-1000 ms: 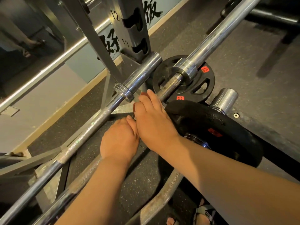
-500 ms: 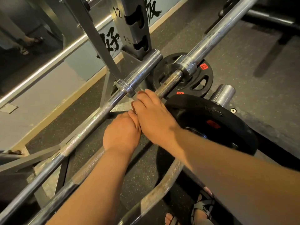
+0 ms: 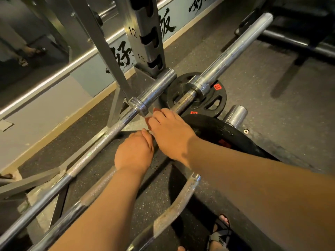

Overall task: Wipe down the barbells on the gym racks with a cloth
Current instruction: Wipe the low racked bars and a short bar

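**Mid barbell** [image 3: 233, 51]: chrome, shaft knurled and rust-dulled, centre frame. Sleeve runs to 1 o'clock, end free over the floor.
- L hand [image 3: 135, 153]: fist-curled round the shaft.
- R hand [image 3: 172, 134]: touching L hand at its 1 o'clock, fingers bent over the same shaft.
- Cloth: can't be made out under the hands.

**Upper barbell** [image 3: 90, 153]: parallel at 10 o'clock, narrow gap between.

**Curl bar** [image 3: 174, 202]: wavy, worn, 6 o'clock.

**Blk plates** [image 3: 222, 97]: red stickers, unreadable, 2 o'clock.

**Rack upright** [image 3: 143, 19]: grey steel, slotted, marked "12", "13".

**Rubber floor** [image 3: 272, 98]: speckled, open at 3 o'clock.
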Tool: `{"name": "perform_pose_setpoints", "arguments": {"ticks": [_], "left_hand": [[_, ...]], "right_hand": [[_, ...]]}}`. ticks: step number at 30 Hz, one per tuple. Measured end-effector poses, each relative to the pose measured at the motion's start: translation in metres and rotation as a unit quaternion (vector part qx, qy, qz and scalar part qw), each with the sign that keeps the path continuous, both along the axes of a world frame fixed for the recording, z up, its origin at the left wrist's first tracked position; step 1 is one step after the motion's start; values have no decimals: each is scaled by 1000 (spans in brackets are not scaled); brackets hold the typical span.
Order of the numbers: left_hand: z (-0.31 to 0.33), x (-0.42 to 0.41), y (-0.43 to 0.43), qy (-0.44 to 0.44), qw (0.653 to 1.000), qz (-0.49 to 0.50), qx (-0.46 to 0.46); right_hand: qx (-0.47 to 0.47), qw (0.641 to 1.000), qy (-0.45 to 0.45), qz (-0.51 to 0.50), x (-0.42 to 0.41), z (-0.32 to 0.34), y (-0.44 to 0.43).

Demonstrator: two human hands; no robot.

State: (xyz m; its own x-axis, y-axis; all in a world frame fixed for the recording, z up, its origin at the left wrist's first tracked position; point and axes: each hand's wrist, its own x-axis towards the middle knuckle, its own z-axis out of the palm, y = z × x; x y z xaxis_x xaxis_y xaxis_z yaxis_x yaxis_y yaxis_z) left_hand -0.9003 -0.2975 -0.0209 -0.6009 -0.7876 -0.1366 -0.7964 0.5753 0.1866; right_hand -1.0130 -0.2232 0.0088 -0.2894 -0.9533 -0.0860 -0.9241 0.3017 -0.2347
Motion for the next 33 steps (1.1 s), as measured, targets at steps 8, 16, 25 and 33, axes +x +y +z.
{"name": "perform_pose_setpoints", "arguments": {"ticks": [8, 16, 25, 33], "left_hand": [[-1, -1, -2, 3, 1000, 2, 6], [5, -3, 5, 0, 1000, 28, -1], [5, -6, 8, -31, 998, 54, -29], [18, -53, 17, -36, 997, 54, -43]], "right_hand": [[25, 999, -8, -40, 18, -12, -17], [188, 977, 79, 57, -82, 19, -43], [164, 965, -154, 136, -132, 16, -38], [47, 972, -76, 219, -139, -5, -29]]}}
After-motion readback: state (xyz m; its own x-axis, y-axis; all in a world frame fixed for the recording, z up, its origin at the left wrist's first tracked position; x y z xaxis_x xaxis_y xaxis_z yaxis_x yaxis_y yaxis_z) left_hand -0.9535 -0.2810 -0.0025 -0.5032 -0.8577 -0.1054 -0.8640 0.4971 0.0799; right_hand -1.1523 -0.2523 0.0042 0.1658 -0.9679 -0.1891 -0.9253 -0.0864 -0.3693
